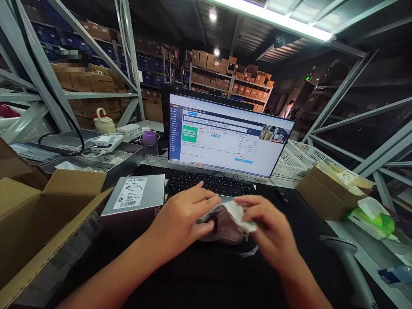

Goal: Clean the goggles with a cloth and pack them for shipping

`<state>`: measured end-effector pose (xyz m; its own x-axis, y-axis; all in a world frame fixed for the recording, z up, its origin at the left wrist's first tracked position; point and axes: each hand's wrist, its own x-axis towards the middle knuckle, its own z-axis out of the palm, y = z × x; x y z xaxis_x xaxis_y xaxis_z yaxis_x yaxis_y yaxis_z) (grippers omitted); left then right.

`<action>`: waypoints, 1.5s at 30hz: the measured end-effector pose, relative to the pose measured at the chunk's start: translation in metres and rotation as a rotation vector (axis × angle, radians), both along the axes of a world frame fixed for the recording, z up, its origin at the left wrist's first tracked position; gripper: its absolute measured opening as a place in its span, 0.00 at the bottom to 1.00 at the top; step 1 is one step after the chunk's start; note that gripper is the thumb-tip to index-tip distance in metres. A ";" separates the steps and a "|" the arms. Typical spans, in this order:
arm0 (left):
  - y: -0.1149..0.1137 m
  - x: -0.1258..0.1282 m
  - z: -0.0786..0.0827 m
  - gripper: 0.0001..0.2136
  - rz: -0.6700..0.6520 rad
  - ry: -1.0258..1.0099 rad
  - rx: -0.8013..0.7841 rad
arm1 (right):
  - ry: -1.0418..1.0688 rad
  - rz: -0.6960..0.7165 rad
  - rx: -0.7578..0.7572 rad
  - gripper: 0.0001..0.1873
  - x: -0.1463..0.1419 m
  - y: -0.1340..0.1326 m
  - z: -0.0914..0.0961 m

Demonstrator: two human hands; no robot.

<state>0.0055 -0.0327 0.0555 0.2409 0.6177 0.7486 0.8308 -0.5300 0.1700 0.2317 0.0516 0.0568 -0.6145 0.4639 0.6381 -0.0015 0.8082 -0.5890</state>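
Note:
In front of the keyboard (pixel 209 184) a dull pinkish-brown item (pixel 227 227) sits low on the black mat, partly covered by a thin white wrapping sheet (pixel 236 212). Its exact kind is hidden by the wrap and my hands. My left hand (pixel 185 212) grips its left side, thumb beside a small dark rounded part. With bent fingers, my right hand (pixel 268 227) pinches the sheet's right edge; it is slightly blurred. To the left stands a grey-topped box (pixel 135 195) with a "Wokening" label, a picture of an earphone-like device and a barcode.
An open cardboard box (pixel 64 206) is at the left. A lit monitor (pixel 225 133) stands behind the keyboard. At right are a mouse (pixel 282 195), a barcode scanner (pixel 349 262), a tissue pack (pixel 373 219) and a filled carton (pixel 322 193). A purple-lidded bottle (pixel 150 148) stands left of the monitor.

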 end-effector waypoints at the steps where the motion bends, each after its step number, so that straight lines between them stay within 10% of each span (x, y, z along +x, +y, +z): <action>1: 0.000 0.000 0.000 0.16 0.000 0.004 -0.006 | -0.070 0.050 0.002 0.07 -0.003 -0.005 -0.001; 11: -0.004 0.000 0.004 0.14 0.037 0.013 0.041 | 0.185 0.101 -0.537 0.10 0.021 0.014 0.013; 18: -0.004 0.000 0.003 0.14 0.027 0.022 0.069 | 0.207 -0.154 -0.292 0.09 0.052 0.014 0.025; 25: -0.001 0.003 -0.001 0.16 0.031 0.060 0.063 | -0.361 0.137 -0.108 0.07 0.020 -0.019 0.024; 38: -0.003 0.008 0.003 0.13 -0.023 0.095 0.088 | -0.206 -0.083 -0.500 0.12 -0.013 -0.009 -0.006; 45: -0.002 0.014 0.002 0.11 -0.050 0.172 0.099 | -0.178 0.020 -0.599 0.14 -0.017 -0.011 -0.003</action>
